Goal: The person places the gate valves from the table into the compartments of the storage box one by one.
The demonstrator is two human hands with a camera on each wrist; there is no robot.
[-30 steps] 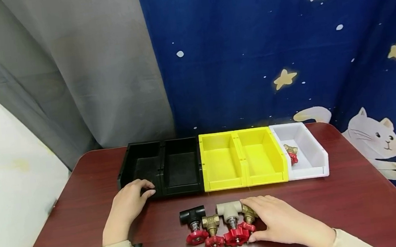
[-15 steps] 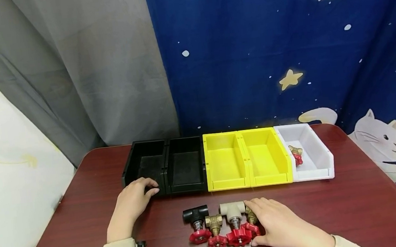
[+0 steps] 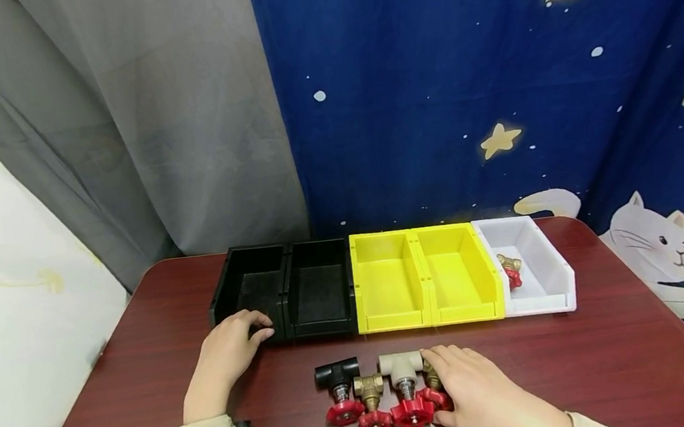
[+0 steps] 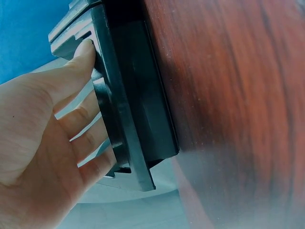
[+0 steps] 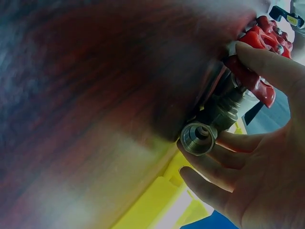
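Note:
My left hand (image 3: pixel 228 354) grips the front rim of the leftmost black bin (image 3: pixel 264 277). In the left wrist view its thumb lies on the bin's edge (image 4: pixel 125 95), and the other fingers pass behind it. My right hand (image 3: pixel 476 391) holds a brass valve (image 5: pixel 214 119) by its red handwheel and brass body. That valve is mostly covered in the head view. Left of it on the table lie a beige tee-shaped valve (image 3: pixel 401 367), another brass valve (image 3: pixel 370 391) and a black tee-shaped valve (image 3: pixel 337 375), each with a red handwheel.
A second black bin (image 3: pixel 324 327), two yellow bins (image 3: pixel 393 321) (image 3: pixel 466 313) and a white bin (image 3: pixel 542 304) continue the row at the back. One brass valve (image 3: pixel 511 271) lies in the white bin. Curtains hang behind the dark red table (image 3: pixel 607 352).
The head view has shifted slightly. My left hand stays at the black bin, and my right hand stays at the rightmost brass valve, its thumb now slightly nearer the handwheel.

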